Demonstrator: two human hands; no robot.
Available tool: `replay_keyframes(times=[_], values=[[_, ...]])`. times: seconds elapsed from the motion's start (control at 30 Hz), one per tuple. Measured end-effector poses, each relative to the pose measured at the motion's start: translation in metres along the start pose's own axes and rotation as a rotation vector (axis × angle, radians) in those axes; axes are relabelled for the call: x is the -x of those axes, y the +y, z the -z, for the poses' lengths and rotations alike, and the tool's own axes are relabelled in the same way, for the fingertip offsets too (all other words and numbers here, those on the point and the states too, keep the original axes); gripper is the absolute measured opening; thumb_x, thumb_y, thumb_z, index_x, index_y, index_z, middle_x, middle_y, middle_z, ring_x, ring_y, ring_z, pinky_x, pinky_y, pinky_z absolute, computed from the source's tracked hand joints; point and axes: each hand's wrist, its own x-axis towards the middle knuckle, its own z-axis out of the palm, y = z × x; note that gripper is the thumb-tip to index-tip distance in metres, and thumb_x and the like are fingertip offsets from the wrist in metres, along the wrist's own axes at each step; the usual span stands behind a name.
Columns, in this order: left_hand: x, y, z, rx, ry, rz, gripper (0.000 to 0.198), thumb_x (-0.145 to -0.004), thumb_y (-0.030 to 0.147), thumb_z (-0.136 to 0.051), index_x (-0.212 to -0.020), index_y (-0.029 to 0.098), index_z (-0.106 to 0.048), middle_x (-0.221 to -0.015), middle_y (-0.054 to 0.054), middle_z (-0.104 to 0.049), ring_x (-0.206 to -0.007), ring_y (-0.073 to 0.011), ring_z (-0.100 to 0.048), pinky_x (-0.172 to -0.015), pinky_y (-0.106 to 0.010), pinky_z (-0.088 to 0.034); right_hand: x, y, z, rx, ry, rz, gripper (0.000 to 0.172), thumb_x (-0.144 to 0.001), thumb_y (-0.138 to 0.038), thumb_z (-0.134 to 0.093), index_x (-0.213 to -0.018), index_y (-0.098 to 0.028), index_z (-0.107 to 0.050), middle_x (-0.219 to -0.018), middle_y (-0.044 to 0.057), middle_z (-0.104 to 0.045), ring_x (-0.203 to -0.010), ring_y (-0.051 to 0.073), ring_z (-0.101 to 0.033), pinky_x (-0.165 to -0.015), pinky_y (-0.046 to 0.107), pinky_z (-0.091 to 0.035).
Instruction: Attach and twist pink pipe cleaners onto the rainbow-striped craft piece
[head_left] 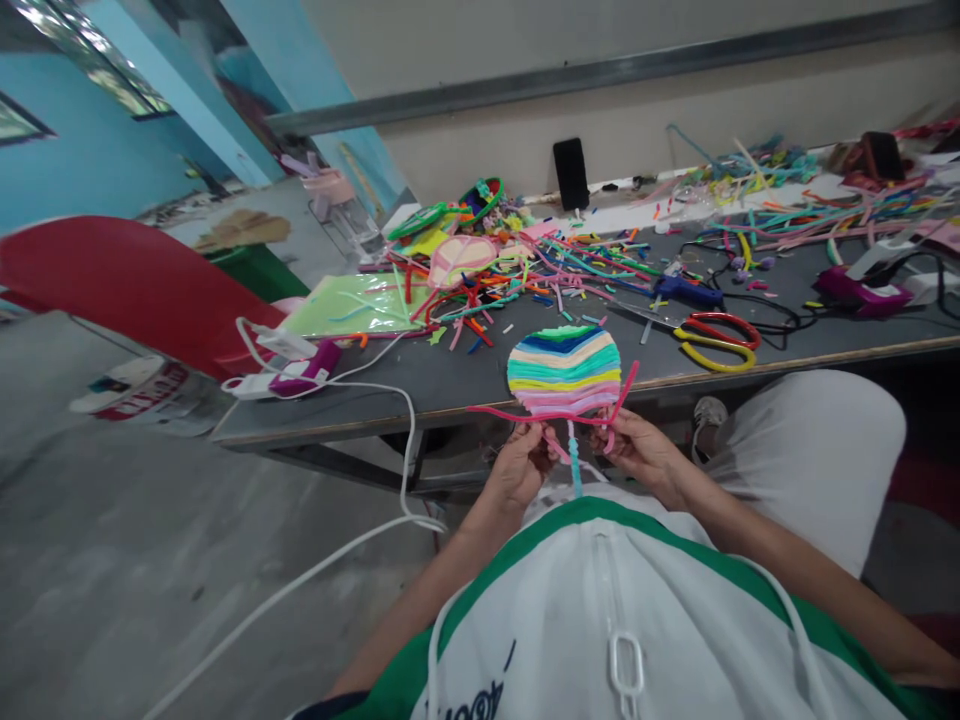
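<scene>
Striped pipe-cleaner fan (564,370), just above left hand (520,468), right hand (643,452)

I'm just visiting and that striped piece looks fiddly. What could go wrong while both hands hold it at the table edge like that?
The striped fan piece sits half over the table edge, gripped only at its base by the left hand and right hand, so it might slip off. The loose pink stem could spring free. The scissors lie close by, possibly within an elbow's sweep.

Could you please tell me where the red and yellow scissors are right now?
The scissors lie on the grey table, right of the striped pipe-cleaner fan, just below the blue glue gun.
</scene>
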Motion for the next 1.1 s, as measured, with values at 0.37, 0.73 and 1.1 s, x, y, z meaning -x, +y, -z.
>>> replay_keyframes(times=[0.37,0.73,1.1], values=[[-0.008,0.002,0.009,0.013,-0.133,-0.002,0.022,-0.070,0.022,-0.076,-0.080,0.015,-0.058,-0.069,0.000,-0.061,-0.054,-0.0073,-0.052,-0.048,-0.017,-0.042,0.002,-0.005,0.001,-0.009,-0.027,-0.032,0.022,-0.084,-0.037,-0.060,-0.089,-0.016,-0.067,-0.075,0.004,-0.069,-0.071,0.015,-0.064,-0.068,0.028,-0.051],[-0.010,0.008,0.009,0.033,-0.106,0.001,0.014,-0.076,0.017,-0.069,-0.084,0.016,-0.057,-0.068,0.001,-0.059,-0.057,-0.0099,-0.056,-0.050,-0.019,-0.045,0.008,-0.008,-0.006,0.217,0.021,0.182,0.022,-0.061,-0.020,-0.079,-0.081,-0.018,-0.072,-0.076,0.000,-0.068,-0.066,0.010,-0.058,-0.065,0.022,-0.044],[-0.012,0.006,0.012,-0.031,-0.073,-0.005,0.014,-0.076,0.016,-0.067,-0.085,0.018,-0.058,-0.069,0.000,-0.061,-0.059,-0.0113,-0.059,-0.054,-0.021,-0.049,0.005,-0.007,-0.011,0.380,0.109,0.342,0.027,-0.066,-0.044,-0.076,-0.071,-0.019,-0.069,-0.070,0.000,-0.063,-0.063,0.011,-0.050,-0.063,0.024,-0.040]])
